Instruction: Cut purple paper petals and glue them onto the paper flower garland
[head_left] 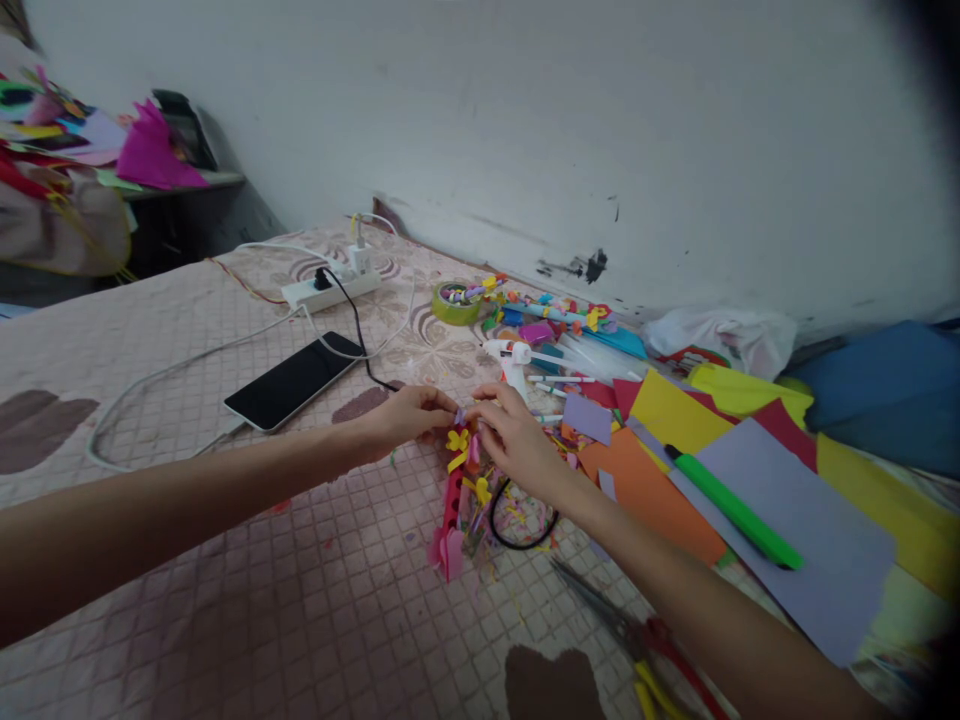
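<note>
My left hand [412, 415] and my right hand [516, 440] meet over the table. Fingertips of both are pinched around a small purple paper flower [460, 414]. Just below them are a yellow paper flower [457, 440] and a red-pink strip with dark holes [452, 500], which ends in pink paper petals [448, 550]. Whether the purple flower is joined to the strip I cannot tell. Beyond my right hand, a white glue gun [512, 358] stands among white sticks. Small paper scraps [525, 510] and a black cord loop [523, 546] lie beside the strip.
A black-screened phone [296, 380] lies left, cabled to a white power strip [334, 290]. Tape roll [456, 304] sits behind the hands. Coloured paper sheets [795, 520] with a green cutter [739, 510] cover the right. Scissors [622, 620] lie under my right forearm.
</note>
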